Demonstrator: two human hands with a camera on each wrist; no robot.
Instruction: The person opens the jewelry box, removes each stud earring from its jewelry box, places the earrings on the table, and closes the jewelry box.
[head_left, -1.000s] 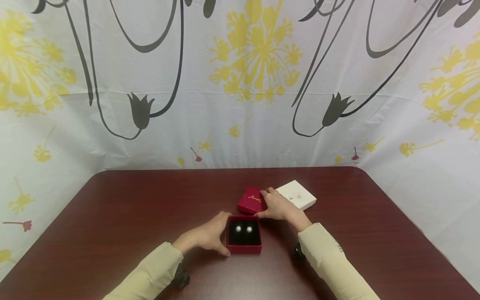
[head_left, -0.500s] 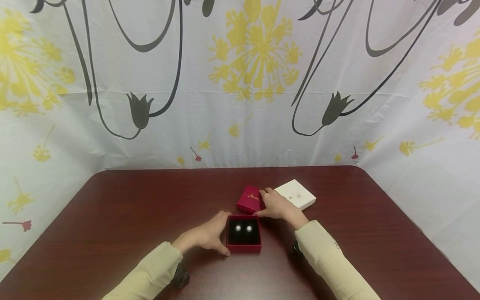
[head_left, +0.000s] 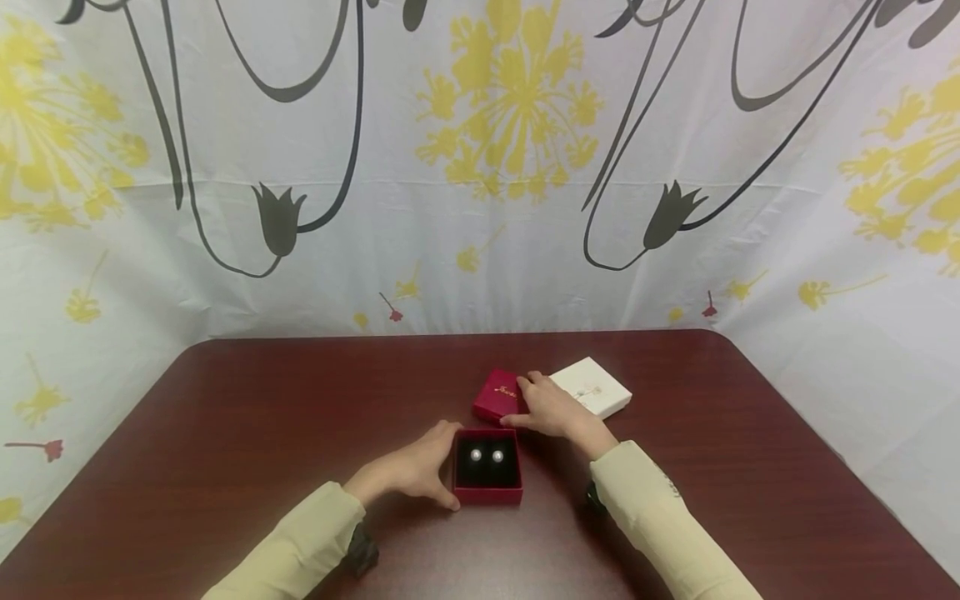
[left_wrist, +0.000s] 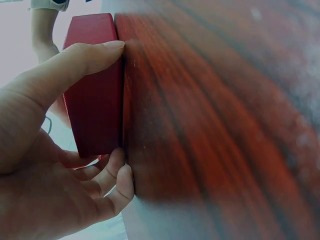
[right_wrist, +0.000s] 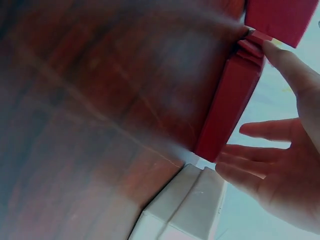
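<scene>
On the bench (head_left: 262, 392), the white box (head_left: 600, 385) lies just beyond the right hand (head_left: 553, 406), whose knuckles could nudge it. The red box (head_left: 489, 495) sits in the left hand (head_left: 420, 465), thumb and fingers gripping its sides; a jerk might tip it. The lid (head_left: 495, 396) lies between the right hand's thumb and fingertips; a slack pinch could drop it onto the pearls (head_left: 476, 456), right of the left hand.
</scene>
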